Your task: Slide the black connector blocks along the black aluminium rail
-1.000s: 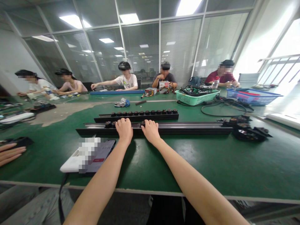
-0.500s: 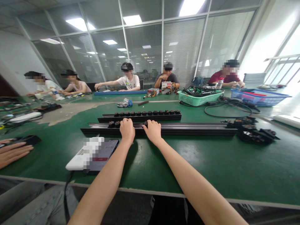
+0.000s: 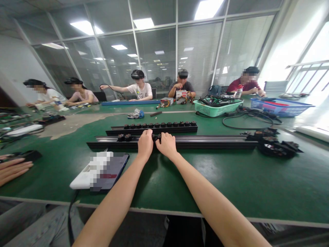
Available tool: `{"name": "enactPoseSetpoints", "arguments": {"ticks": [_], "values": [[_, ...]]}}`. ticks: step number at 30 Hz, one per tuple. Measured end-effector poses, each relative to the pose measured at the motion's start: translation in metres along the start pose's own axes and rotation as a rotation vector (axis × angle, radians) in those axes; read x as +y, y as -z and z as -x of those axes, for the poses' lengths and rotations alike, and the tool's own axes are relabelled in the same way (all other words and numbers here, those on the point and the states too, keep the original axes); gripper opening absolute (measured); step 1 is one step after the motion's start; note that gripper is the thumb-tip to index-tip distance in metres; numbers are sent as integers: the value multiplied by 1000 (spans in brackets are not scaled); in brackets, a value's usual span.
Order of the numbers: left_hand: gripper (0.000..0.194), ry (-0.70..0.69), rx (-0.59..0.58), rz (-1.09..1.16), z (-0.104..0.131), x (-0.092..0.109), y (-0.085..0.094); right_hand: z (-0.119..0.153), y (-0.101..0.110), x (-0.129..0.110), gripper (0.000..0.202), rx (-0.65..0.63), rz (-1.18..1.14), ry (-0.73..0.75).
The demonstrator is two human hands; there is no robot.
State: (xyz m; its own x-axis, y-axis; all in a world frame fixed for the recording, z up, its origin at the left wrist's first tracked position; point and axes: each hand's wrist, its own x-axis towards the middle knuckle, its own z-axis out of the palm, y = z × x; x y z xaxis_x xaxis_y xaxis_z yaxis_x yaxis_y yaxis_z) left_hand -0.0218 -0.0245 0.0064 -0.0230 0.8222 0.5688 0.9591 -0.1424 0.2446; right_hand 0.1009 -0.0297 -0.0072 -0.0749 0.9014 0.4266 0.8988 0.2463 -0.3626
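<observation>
A long black rail (image 3: 210, 142) with a shiny channel lies crosswise in front of me. My left hand (image 3: 145, 144) is closed over its middle, fingers curled into the channel around a small black part. Close beside it, my right hand (image 3: 166, 143) pinches another small black part (image 3: 159, 136), thumb on the near side. The fingers hide most of both pieces. Left of my hands, two similar black parts (image 3: 124, 137) sit in the channel. Behind lies a shorter black rail (image 3: 154, 130) carrying a row of the same parts.
Loose black parts (image 3: 277, 147) are heaped at the rail's right end. A phone (image 3: 117, 171) and a white device (image 3: 83, 176) lie at the near left. Another person's hand (image 3: 15, 170) rests at the left edge. Green (image 3: 218, 109) and blue baskets (image 3: 295, 108) stand at the back right.
My left hand has moved right along the rail, closer to my right hand, and a black part now shows between them. Across the table, a person's arm has risen with a cable.
</observation>
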Motion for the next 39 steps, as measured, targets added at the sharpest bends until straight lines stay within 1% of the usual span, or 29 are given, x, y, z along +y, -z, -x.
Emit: {"name": "enactPoseSetpoints", "arguments": {"ticks": [5, 9, 13, 17, 22, 29, 39], "values": [[35, -88, 10, 95, -1, -3, -5, -2, 2, 4, 31, 0, 16, -36], [33, -146, 7, 140, -1, -2, -5, -3, 1, 8, 27, 20, 61, -9], [29, -184, -1, 185, 0, -2, -4, -6, 2, 15, 25, 11, 38, 10], [26, -209, -11, 199, 0, -2, -5, -6, 5, 20, 27, 30, 21, -8], [27, -202, -15, 201, 0, -2, -6, -2, 9, 24, 37, 79, 29, -45], [27, -191, -18, 199, 2, -1, -7, -1, 6, 29, 32, 104, -13, -22], [24, -200, -16, 202, 3, -1, -7, -1, 6, 34, 30, 124, -11, -21]]}}
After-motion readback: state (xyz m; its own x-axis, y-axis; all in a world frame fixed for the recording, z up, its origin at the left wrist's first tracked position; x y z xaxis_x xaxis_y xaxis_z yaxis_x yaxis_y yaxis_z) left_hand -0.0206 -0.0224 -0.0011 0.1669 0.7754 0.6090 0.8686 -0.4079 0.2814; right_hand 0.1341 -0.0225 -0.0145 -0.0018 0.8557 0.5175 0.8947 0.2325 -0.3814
